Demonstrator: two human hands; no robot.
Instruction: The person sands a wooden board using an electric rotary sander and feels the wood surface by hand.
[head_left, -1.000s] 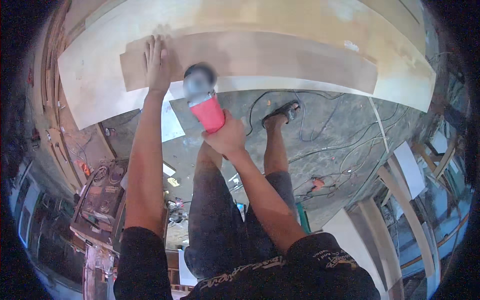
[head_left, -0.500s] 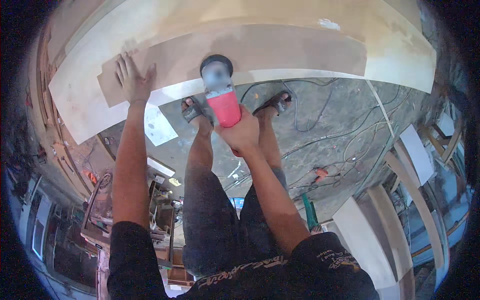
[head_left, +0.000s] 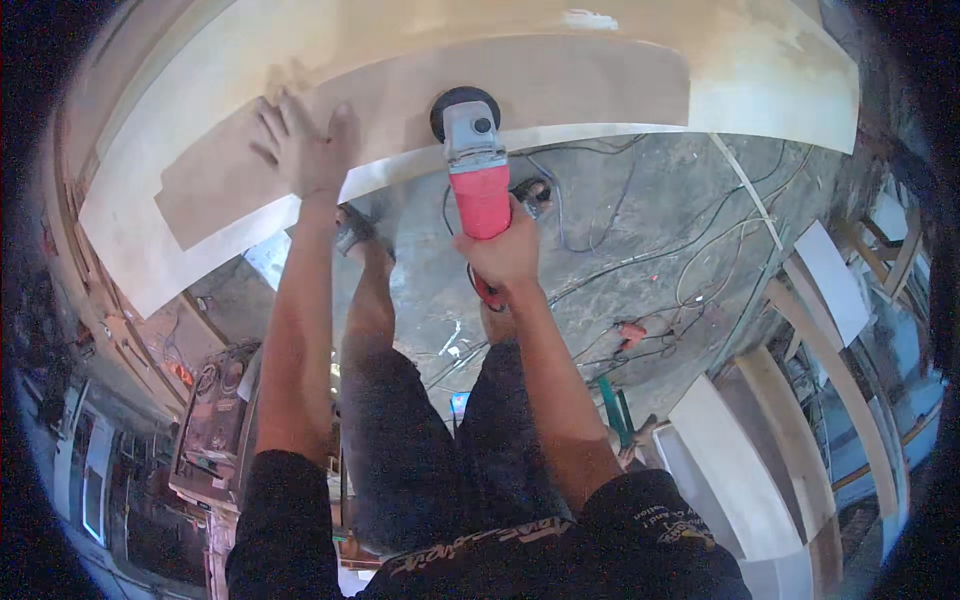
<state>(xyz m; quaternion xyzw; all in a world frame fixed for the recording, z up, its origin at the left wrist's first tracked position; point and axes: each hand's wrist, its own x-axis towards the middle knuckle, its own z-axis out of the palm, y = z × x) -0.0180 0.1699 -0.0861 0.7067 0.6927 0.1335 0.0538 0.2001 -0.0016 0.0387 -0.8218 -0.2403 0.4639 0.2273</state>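
Gripping a red-and-grey power tool [head_left: 474,150] with a round black disc [head_left: 440,113], the right hand [head_left: 508,246] was curled snugly round its red body [head_left: 482,203] on the near side of a long, pale curved board [head_left: 775,92], disc over the board's brown strip [head_left: 590,88]. Meanwhile the left hand [head_left: 308,152] was splayed wide toward the board's left end, clutching nothing, though I couldn't tell if it touched.

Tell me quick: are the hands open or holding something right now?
Left hand: open, spread over the brown strip.
Right hand: closed, holding the red-and-grey angle grinder.
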